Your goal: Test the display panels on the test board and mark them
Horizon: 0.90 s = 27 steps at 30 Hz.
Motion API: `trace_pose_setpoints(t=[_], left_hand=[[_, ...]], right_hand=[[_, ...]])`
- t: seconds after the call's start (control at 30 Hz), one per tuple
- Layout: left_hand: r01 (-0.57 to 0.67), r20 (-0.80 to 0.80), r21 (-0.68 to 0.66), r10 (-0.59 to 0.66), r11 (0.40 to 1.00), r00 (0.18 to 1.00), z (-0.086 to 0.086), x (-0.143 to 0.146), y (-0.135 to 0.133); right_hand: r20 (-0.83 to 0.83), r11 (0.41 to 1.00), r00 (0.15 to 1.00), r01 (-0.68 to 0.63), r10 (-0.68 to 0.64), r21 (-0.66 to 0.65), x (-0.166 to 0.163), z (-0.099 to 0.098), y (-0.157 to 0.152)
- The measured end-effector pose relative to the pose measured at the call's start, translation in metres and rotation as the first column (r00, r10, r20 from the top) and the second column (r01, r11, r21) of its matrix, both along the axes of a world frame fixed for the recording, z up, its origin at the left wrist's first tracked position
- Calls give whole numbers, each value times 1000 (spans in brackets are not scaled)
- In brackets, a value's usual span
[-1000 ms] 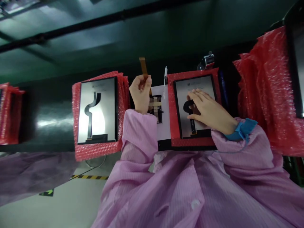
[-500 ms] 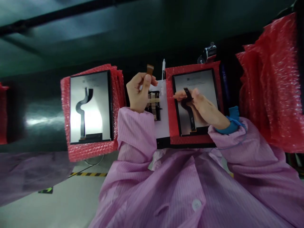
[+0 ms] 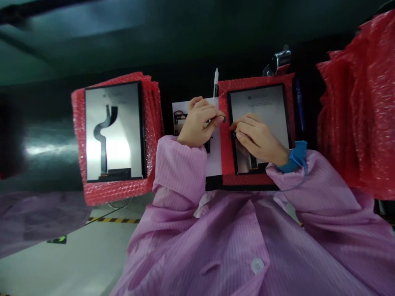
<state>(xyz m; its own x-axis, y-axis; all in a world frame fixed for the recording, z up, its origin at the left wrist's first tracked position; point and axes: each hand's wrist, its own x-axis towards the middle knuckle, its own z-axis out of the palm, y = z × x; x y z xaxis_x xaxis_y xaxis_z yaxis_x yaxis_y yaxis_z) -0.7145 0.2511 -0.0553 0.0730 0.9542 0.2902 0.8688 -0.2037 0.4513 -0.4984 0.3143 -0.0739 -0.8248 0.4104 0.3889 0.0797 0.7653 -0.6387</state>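
Note:
My left hand [image 3: 202, 122] is closed in a pinch, with the tip of a short flex cable [image 3: 224, 119] peeking out at its fingertips. To its right, my right hand [image 3: 257, 135] grips the dark ribbon cable [image 3: 233, 135] of an LCD panel [image 3: 262, 96] between thumb and fingers. That panel lies face-on atop red bubble wrap [image 3: 227, 164], and most of its cable is covered by the hand. The two pinched ends are a short gap apart. Beneath my left hand lies a printed sheet [image 3: 213, 166], partly hidden.
At left, a second LCD panel [image 3: 120, 123] with a curved cable rests on stacked red bubble bags [image 3: 117, 192]. More bubble bags [image 3: 364, 123] are piled at right. A white-capped pen [image 3: 216, 80], a metal tally counter [image 3: 280, 62] and a blue pen [image 3: 299, 105] lie around. Another person's sleeve [image 3: 40, 218] shows at left.
My left hand has turned and moved right, bringing the short flex cable toward the panel's cable. My right hand has gone from loosely spread fingers to a pinch on that ribbon cable.

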Motion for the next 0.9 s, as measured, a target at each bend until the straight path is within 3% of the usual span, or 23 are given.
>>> trace_pose_setpoints(t=[0.23, 0.9], left_hand=[[94, 5, -33, -94, 995, 996, -4, 3, -2], [120, -62, -29, -122, 992, 991, -2, 9, -6]], right_hand=[[12, 996, 996, 84, -84, 44, -8, -5, 3], [66, 996, 994, 89, -90, 9, -11, -7, 5]])
